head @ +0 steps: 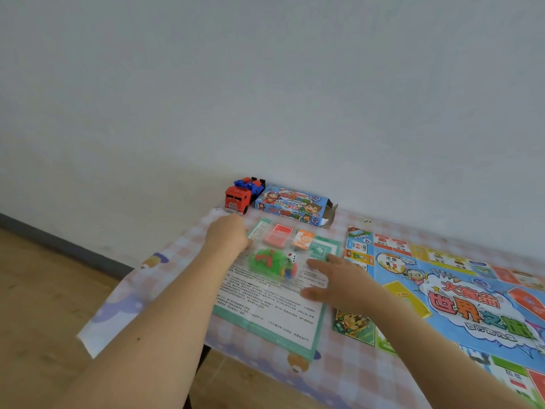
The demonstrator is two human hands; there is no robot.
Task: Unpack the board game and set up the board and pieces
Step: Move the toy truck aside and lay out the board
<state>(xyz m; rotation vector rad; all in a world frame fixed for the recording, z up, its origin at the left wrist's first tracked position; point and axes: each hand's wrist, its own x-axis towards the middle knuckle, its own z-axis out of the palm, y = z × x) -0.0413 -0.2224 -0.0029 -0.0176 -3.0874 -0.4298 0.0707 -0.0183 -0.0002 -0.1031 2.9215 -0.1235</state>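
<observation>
On the desk [339, 376], mid-way up the rule sheet [265, 308], found the clear bag of pieces [272, 262], with green and red bits and a white die inside. Saw the left grip [228, 234] at the bag's 10 o'clock, knuckles up, fingertips hidden at the bag's edge; could not tell whether pinching or only touching. Saw the right grip [339, 278] at its 4 o'clock, fingers spread flat on the sheet, just beside the bag, holding nothing. Noted a red card pack [277, 236] and an orange card pack [303, 240] at the bag's 12 o'clock, the open box [292, 206] beyond, and the unfolded board [460, 296] at 3 o'clock.
</observation>
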